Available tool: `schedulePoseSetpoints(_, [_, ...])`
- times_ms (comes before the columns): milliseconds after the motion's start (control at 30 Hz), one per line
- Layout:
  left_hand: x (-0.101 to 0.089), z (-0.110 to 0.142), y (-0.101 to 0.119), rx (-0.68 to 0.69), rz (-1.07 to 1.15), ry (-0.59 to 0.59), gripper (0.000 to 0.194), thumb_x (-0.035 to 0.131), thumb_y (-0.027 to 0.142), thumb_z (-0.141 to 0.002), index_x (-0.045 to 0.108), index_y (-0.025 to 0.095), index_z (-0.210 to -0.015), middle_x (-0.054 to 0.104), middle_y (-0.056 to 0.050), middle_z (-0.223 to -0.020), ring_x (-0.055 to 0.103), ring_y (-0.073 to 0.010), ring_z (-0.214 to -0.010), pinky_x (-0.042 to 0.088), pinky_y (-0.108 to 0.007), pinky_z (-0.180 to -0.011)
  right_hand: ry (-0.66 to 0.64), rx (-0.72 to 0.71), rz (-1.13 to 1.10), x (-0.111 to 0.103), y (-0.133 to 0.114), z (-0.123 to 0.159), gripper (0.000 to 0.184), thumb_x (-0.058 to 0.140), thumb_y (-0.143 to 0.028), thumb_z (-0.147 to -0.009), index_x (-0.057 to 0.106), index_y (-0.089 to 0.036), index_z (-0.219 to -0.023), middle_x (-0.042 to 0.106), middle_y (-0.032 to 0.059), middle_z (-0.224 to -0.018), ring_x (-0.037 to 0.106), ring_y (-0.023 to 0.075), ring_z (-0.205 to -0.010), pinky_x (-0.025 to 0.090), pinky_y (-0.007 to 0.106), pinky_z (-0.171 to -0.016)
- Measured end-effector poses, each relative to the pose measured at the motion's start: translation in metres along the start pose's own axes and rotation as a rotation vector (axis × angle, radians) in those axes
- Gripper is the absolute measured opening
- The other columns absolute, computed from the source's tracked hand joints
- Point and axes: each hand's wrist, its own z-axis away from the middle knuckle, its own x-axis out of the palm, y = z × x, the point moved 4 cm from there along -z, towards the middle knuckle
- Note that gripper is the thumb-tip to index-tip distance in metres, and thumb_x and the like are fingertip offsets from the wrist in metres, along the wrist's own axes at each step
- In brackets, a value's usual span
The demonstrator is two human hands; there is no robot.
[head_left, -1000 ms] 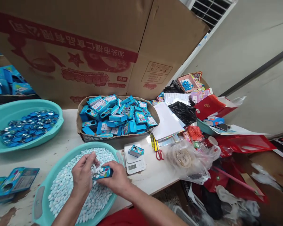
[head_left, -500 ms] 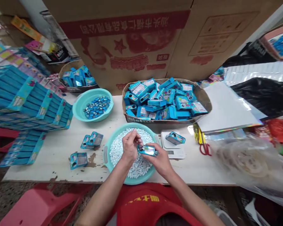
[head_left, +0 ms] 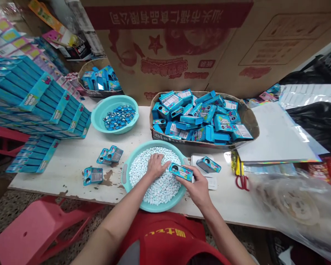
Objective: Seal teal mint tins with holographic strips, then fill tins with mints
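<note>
My left hand [head_left: 155, 166] rests on the small white candies in a turquoise basin [head_left: 126, 162], thumb spread away from the fingers; the fingertips dip partly among the candies. Over the basin's right side, my right hand [head_left: 198, 186] grips a small blue candy box [head_left: 181, 172] lying on its side, a round dark hole at its left end. Just beyond that hand, another blue box [head_left: 208, 164] with a hole sits on a white scale [head_left: 213, 183]. Left of the basin lie a pair of boxes [head_left: 110, 154] and a single box [head_left: 93, 176].
A cardboard tray [head_left: 252, 129] of blue boxes stands behind the basin. A smaller turquoise bowl [head_left: 96, 117] holds blue and silver round pieces. Stacked display packs [head_left: 30, 95] rise at left. Red-handled scissors [head_left: 241, 181], white sheets [head_left: 278, 136] and a plastic bag [head_left: 292, 202] lie at right.
My left hand has moved off the box and down onto the candies. My right hand has shifted slightly right, turning the box so its printed front shows. The whole view has shifted slightly.
</note>
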Motion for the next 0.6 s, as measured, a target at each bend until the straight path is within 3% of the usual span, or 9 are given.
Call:
schedulePoseSetpoints(100, [-0.001, 0.014, 0.002, 0.025, -0.048, -0.066, 0.033, 0.048, 0.046, -0.085, 0.062, 0.022, -0.103, 0.059, -0.01, -0.103, 0.054, -0.0256, -0.098, 0.042, -0.036, -0.082, -0.015, -0.027, 0.007, 0.008, 0.006, -0.006, 0.035, 0.075, -0.037, -0.068, 0.066, -0.022, -0.098, 0.067, 0.0061, -0.097, 0.063, 0.0232, -0.091, 0.052, 0.037, -0.081])
schedulePoseSetpoints(200, [-0.007, 0.023, -0.006, -0.055, 0.058, 0.018, 0.02, 0.051, 0.036, -0.083, 0.064, 0.022, -0.088, 0.061, -0.006, -0.092, 0.057, -0.0217, -0.085, 0.042, -0.03, -0.072, -0.032, -0.049, 0.046, 0.014, 0.008, -0.008, 0.034, 0.075, -0.036, -0.068, 0.065, -0.021, -0.097, 0.067, 0.0059, -0.095, 0.064, 0.0234, -0.09, 0.051, 0.037, -0.081])
schedulePoseSetpoints(333, [-0.023, 0.027, -0.015, -0.223, 0.545, 0.199, 0.015, 0.061, 0.034, -0.073, 0.06, 0.021, -0.065, 0.055, 0.002, -0.061, 0.055, -0.015, -0.063, 0.04, -0.024, -0.061, -0.021, -0.058, 0.115, 0.015, 0.01, -0.008, 0.033, 0.072, -0.036, -0.071, 0.064, -0.022, -0.099, 0.067, 0.0056, -0.094, 0.063, 0.0231, -0.089, 0.051, 0.037, -0.079])
schedulePoseSetpoints(433, [-0.04, 0.033, -0.004, -0.337, 1.013, 0.201, 0.026, 0.065, 0.043, -0.069, 0.056, 0.02, -0.063, 0.049, 0.005, -0.053, 0.045, -0.0099, -0.045, 0.034, -0.021, -0.047, -0.059, -0.088, 0.162, 0.021, 0.011, -0.007, 0.03, 0.071, -0.035, -0.071, 0.063, -0.023, -0.097, 0.067, 0.0053, -0.094, 0.063, 0.0237, -0.09, 0.05, 0.037, -0.079])
schedulePoseSetpoints(600, [-0.08, 0.042, 0.036, -0.256, 1.5, 0.299, 0.024, 0.066, 0.038, -0.07, 0.053, 0.018, -0.065, 0.054, 0.003, -0.06, 0.049, -0.0081, -0.045, 0.036, -0.021, -0.045, -0.184, -0.14, 0.251, 0.044, 0.003, -0.003, 0.025, 0.069, -0.026, -0.073, 0.063, -0.023, -0.097, 0.067, 0.0052, -0.094, 0.063, 0.0241, -0.091, 0.049, 0.037, -0.079])
